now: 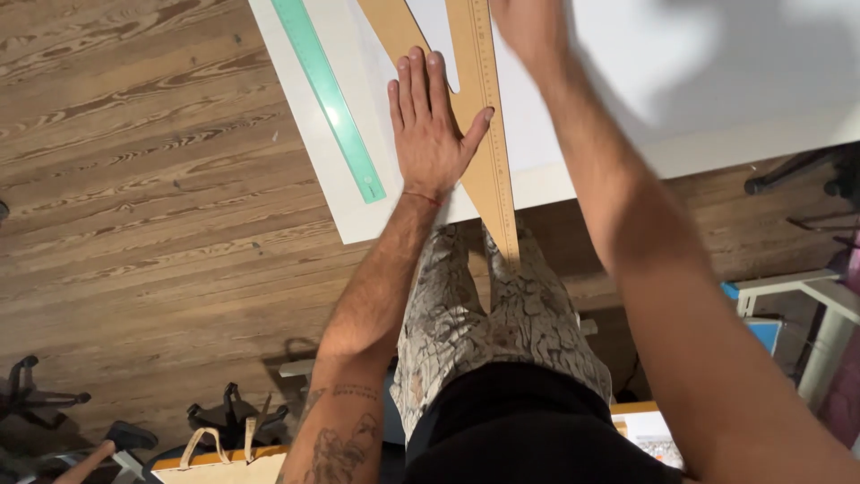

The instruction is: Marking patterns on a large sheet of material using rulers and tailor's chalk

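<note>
Because my left hand (428,134) only presses flat, fingers together, on the wooden triangle (475,108) lying on the white sheet (627,81) beside the green ruler (327,94), I judge the triangle could skid. My right hand (528,27) reaches up-frame, blurred; I cannot tell its fingers' state.

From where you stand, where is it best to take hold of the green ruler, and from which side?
Probably at its near end, from the left. The green ruler lies flat on the white sheet, so it must be pinched by its long edges. The left hand presses on the wooden triangle to its right; the left side is free.
</note>
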